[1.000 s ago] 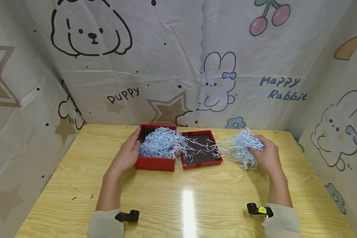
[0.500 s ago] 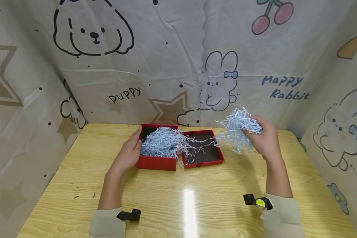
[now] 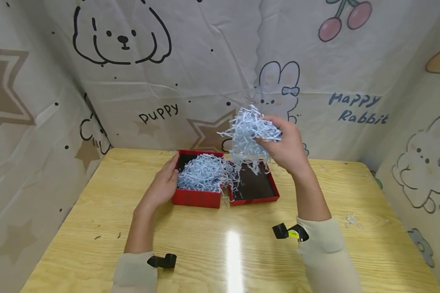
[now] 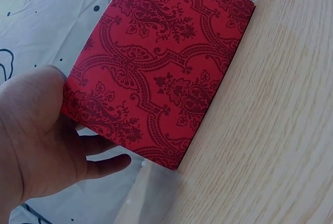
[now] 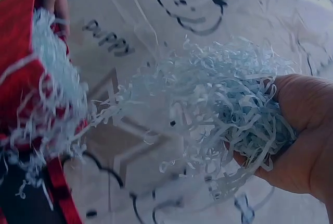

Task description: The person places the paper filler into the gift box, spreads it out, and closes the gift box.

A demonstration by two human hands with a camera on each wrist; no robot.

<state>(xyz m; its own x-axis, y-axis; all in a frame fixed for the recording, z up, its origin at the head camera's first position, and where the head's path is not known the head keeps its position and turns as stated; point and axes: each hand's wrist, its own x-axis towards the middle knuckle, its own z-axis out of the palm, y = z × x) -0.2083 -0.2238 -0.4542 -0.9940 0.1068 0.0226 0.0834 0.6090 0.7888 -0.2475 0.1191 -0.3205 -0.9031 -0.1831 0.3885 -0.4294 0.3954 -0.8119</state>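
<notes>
At the left side of an open red patterned box (image 3: 196,198), my left hand (image 3: 163,185) holds the wall, its thumb at the rim and fingers along the outside. The left wrist view shows the same hand (image 4: 47,135) at the corner of the box's front face (image 4: 151,62). Pale blue shredded paper (image 3: 201,173) fills the box and spills over its right side. My right hand (image 3: 287,142) grips a large clump of shredded paper (image 3: 249,132) raised above the lid. In the right wrist view, thin strands link this clump (image 5: 234,99) to the paper in the box.
The red box lid (image 3: 254,189), dark inside, lies face up just right of the box. A few paper scraps (image 3: 353,220) lie on the wooden table (image 3: 190,244) at right. A printed cloth (image 3: 212,81) hangs close behind the table.
My right hand has lifted the clump of shredded paper off the table and carried it left, over the lid. Scraps now show at the right. My left hand stays on the box.
</notes>
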